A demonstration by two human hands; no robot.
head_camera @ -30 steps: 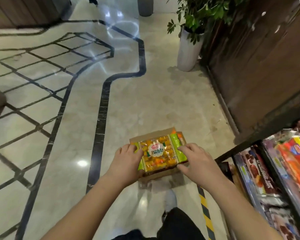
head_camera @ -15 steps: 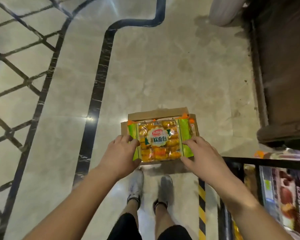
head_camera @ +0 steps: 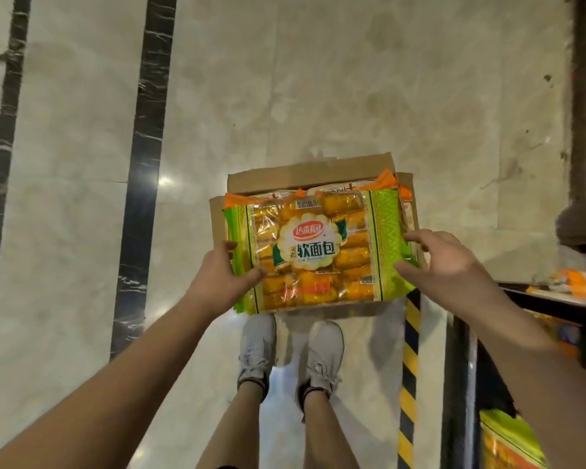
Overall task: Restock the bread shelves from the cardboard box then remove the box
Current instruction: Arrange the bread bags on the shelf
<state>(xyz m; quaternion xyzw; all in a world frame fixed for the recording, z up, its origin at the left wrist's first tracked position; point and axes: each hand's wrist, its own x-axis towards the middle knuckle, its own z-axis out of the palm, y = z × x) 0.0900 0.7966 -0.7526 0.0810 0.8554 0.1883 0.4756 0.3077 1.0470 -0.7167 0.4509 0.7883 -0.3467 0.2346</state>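
The left hand (head_camera: 217, 282) pinches the bread pack (head_camera: 315, 252) at its left edge, thumb on top; the right hand (head_camera: 444, 265) lies spread at the right edge, thumb touching the wrapper, not clamped. The pack is over the cardboard box (head_camera: 312, 170) on the floor. Held from one side, the slick wrapper may sag or slip. It hides most of the box's contents; the shelf (head_camera: 555, 299) is cut off at right
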